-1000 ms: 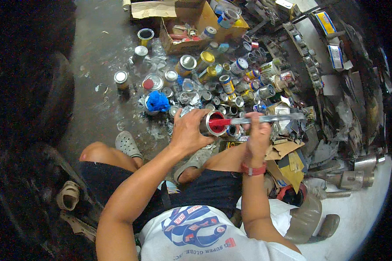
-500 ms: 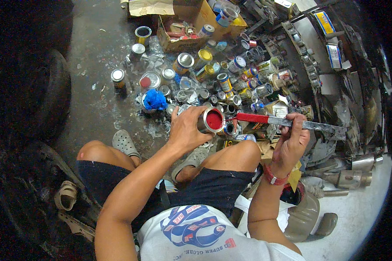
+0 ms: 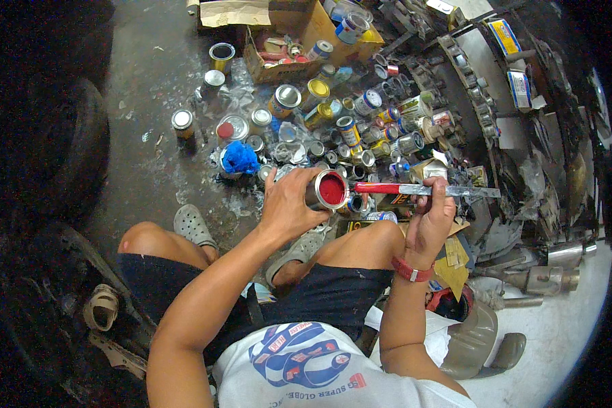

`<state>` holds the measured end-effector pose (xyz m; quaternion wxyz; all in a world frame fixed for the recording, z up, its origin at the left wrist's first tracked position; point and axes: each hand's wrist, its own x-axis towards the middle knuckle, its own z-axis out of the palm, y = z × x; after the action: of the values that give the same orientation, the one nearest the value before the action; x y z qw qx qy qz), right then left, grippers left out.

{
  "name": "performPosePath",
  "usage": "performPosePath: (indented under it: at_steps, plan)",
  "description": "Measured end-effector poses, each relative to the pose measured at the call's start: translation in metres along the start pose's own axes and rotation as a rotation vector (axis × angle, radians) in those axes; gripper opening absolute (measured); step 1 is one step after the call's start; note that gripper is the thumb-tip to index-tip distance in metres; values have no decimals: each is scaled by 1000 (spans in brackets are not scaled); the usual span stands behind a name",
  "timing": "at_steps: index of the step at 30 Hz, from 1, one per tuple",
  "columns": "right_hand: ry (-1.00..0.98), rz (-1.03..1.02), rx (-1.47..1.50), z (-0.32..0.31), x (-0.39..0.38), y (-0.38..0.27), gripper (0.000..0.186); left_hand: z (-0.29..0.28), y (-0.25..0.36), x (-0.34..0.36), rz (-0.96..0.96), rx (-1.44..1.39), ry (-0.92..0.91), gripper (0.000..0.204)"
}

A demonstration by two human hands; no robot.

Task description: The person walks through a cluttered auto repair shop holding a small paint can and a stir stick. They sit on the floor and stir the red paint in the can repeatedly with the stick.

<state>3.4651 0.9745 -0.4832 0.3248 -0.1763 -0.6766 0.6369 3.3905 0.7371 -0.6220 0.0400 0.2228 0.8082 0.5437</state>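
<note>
My left hand (image 3: 290, 202) is wrapped round a small metal paint can (image 3: 317, 190), tilted so that its open mouth faces right. Red paint (image 3: 332, 190) shows inside and streaks the rim. To the right, my right hand (image 3: 434, 209) grips a long flat stirring stick (image 3: 470, 192) near its middle. Wet red paint coats the stick's left end, which lies just beside the can's mouth; its bare grey end sticks out to the right. A red band circles my right wrist.
Several paint cans (image 3: 287, 96) crowd the floor ahead, with a blue crumpled cloth or plastic (image 3: 239, 158) on one. A cardboard box (image 3: 279, 71) of cans stands behind. Grimy shelving (image 3: 466, 75) rises at right, metal pipes (image 3: 547, 279) lie below it, and a dark tyre (image 3: 81, 149) is at left.
My right hand has moved left with the stirring stick, whose red end has come nearer the can's mouth and dropped slightly. My left hand and the can have barely moved.
</note>
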Motion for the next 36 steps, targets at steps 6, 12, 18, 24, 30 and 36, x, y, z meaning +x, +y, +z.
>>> performPosePath:
  at_steps: [6, 12, 18, 24, 30, 36]
  plan:
    - [32, -27, -35, 10, -2, 8, 26, 2, -2, 0, -2, 18, -10, 94]
    - [-209, -144, -395, 30, -22, 21, 26, 3, -7, -1, 13, 31, 2, 94]
    - [-282, 106, -323, 29, -26, 76, 29, 8, -5, -1, 29, 6, -23, 91]
    - [-61, -12, -174, 15, -3, 22, 25, 2, -9, -1, 8, 20, 10, 90]
    - [-100, -153, -195, 18, -10, -27, 28, 7, -7, 1, 16, 5, 21, 89]
    - [-90, -186, -198, 25, -15, -32, 28, 5, -6, 1, 18, 11, 1, 90]
